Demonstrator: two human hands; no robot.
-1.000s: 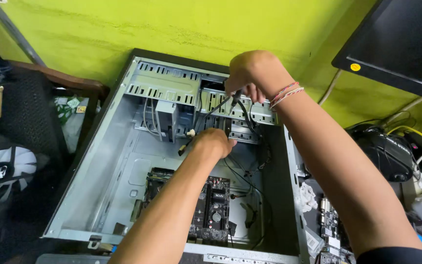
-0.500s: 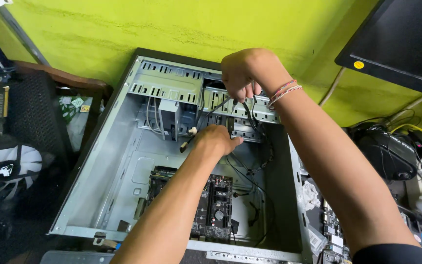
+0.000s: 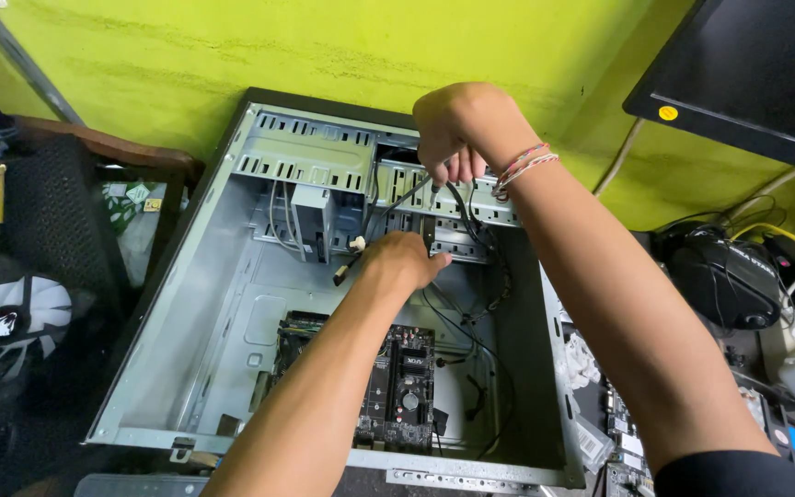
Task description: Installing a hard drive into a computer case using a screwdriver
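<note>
An open grey computer case (image 3: 213, 304) lies on its side below me, with a dark motherboard (image 3: 397, 391) at its bottom. My right hand (image 3: 460, 129) is up at the drive cage (image 3: 324, 161), fingers pinched on a bundle of black cables (image 3: 466, 216). A thread bracelet is on that wrist. My left hand (image 3: 402, 262) reaches down inside the case beside the drive bays, closed around a black cable with a pale connector (image 3: 353, 248) at its end.
A yellow-green wall runs behind the case. A black monitor (image 3: 747, 74) hangs at upper right. A white fan (image 3: 11, 317) and a dark chair sit to the left. Circuit boards, a black round device (image 3: 724, 276) and cords lie to the right.
Both hands stay in much the same spot in the case. My right hand has lifted slightly with the cables, and the view has shifted a little.
</note>
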